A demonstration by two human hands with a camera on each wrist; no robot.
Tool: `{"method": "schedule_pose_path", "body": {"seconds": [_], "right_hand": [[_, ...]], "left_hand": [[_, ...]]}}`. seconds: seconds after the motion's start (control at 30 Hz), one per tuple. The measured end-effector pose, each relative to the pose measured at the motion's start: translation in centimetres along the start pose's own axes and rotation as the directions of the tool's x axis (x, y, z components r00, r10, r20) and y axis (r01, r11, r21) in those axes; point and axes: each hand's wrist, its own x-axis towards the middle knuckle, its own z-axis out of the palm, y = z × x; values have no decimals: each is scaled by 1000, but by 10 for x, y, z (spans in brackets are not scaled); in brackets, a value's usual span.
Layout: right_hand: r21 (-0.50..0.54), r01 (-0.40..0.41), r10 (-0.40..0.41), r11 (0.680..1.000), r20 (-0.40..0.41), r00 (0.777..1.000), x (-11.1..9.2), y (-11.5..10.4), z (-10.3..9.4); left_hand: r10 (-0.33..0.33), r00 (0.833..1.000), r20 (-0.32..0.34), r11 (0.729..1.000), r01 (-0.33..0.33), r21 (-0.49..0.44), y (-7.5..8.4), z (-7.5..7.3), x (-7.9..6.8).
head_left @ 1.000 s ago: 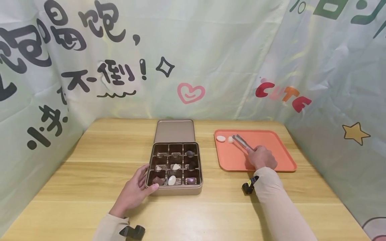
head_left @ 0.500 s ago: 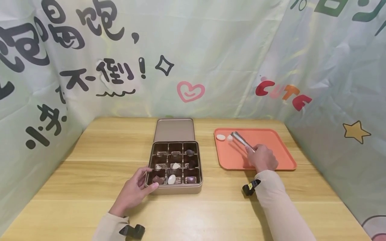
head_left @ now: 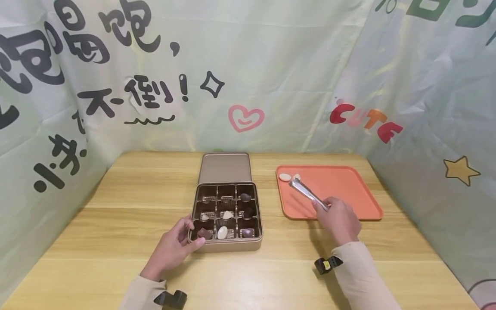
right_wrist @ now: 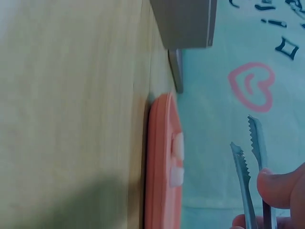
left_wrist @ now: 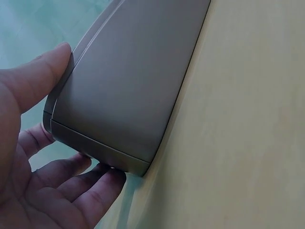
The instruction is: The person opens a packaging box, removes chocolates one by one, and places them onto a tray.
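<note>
My left hand grips the near left corner of a brown tin box, thumb at the front rim and fingers along the side. In the left wrist view the fingertips touch the tin's wall. The divided insert holds a white oval piece, a cream piece, a brown piece, a purple piece and several others. My right hand holds metal tongs above an orange tray. Their toothed tips stand apart with nothing between them. At the tray's far left lie a white oval and a small whitish piece.
The tin's lid lies opened back behind it. All this stands on a wooden table. A printed cloth hangs behind the table and on both sides.
The tongs have drawn away from the small whitish piece, their tips shifting left and nearer to me. My right hand has come back toward me. The left hand stays at the tin.
</note>
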Motion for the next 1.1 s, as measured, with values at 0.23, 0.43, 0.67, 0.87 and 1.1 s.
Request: {"method": "schedule_pose_path", "body": {"seconds": [0.23, 0.43, 0.67, 0.87, 1.1], "right_hand": [[-5, 78, -78, 997, -7, 997, -28, -1, 1], [33, 112, -111, 993, -8, 994, -44, -5, 5], [63, 156, -160, 986, 63, 985, -54, -20, 10], [165, 205, -219, 965, 73, 973, -64, -40, 19], [199, 271, -291, 942, 84, 953, -73, -50, 25]], "left_hand": [[2, 1000, 3, 1000, -2, 24, 1, 0, -3], [20, 1000, 5, 1000, -20, 20, 3, 2, -5], [16, 1000, 19, 1000, -16, 22, 4, 1, -7], [14, 1000, 24, 999, -14, 35, 5, -2, -8], [8, 999, 32, 999, -9, 35, 3, -2, -6]]}}
